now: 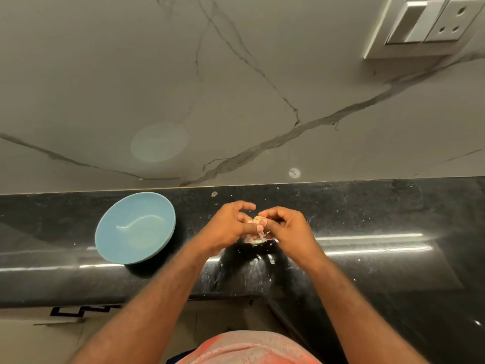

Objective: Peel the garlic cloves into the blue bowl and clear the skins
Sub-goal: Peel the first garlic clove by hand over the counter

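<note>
Garlic clove (258,220), pale with pinkish-tan skin partly clinging to it, is pinched between the curled fingers of the left hand (229,228) and the right hand (287,229). It is held right of the blue bowl (123,219), above the black desk (367,214). Whitish skins (251,240) lie beneath the hands.

Just one head cam, close above the fingers (244,205), aimed steeply down at the glossy black stone counter (367,211) beneath them.
</note>
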Motion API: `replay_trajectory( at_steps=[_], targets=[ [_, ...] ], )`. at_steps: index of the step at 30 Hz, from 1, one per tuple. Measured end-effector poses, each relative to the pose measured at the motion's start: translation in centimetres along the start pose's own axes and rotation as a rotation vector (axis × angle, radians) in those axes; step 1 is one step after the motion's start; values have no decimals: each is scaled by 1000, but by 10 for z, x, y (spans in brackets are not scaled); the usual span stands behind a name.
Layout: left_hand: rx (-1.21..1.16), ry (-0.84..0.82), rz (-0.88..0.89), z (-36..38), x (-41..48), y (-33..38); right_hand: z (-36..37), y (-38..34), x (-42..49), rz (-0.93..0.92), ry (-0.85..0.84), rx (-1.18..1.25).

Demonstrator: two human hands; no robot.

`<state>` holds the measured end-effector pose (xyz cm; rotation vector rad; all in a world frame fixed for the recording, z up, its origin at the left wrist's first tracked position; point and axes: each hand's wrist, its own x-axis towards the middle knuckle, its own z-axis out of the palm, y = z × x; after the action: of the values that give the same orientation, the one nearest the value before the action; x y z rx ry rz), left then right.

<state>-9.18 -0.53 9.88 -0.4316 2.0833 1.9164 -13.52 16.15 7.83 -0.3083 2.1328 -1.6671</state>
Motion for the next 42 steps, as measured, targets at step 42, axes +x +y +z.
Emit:
replay_trajectory(
  at_steps=[42],
  targets=[
    [-123,240,109,7,15,-40,17,3,7,129,32,115]
  ],
)
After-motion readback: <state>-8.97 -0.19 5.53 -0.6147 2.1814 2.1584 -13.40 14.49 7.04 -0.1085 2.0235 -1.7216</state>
